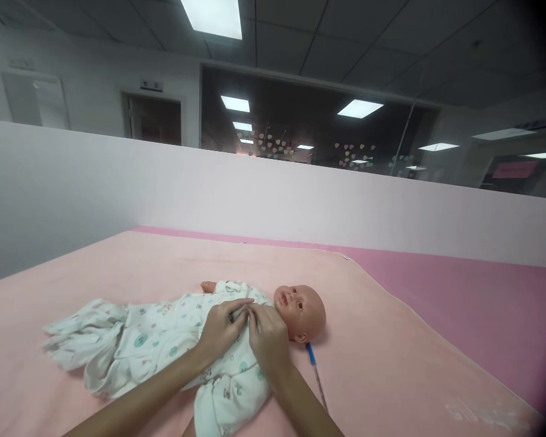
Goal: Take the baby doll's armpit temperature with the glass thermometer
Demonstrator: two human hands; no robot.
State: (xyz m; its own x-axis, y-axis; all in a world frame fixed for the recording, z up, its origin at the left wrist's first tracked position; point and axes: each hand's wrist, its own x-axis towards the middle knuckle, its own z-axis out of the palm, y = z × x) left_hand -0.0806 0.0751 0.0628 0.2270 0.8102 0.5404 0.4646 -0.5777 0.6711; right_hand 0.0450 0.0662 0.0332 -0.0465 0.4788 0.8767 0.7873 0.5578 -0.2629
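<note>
A baby doll (310, 308) lies on its back, its head to the right. It wears a white romper (152, 331) with green and pink prints. Both my hands meet at the chest of the romper, just below the doll's neck. My left hand (222, 328) pinches the cloth at the front, with thumb and forefinger bent together. Beside it, touching or nearly so, my right hand (269, 337) also has its fingertips pressed onto the cloth. Whatever small fastening may lie under the fingertips is hidden. One doll hand (208, 286) shows from the far sleeve.
A pen-like stick with a blue end (311, 354) lies close to the doll's head. The pink sheet (391, 364) covers a padded surface, with a darker pink mat (482, 303) at the right. A white partition (255, 191) stands behind.
</note>
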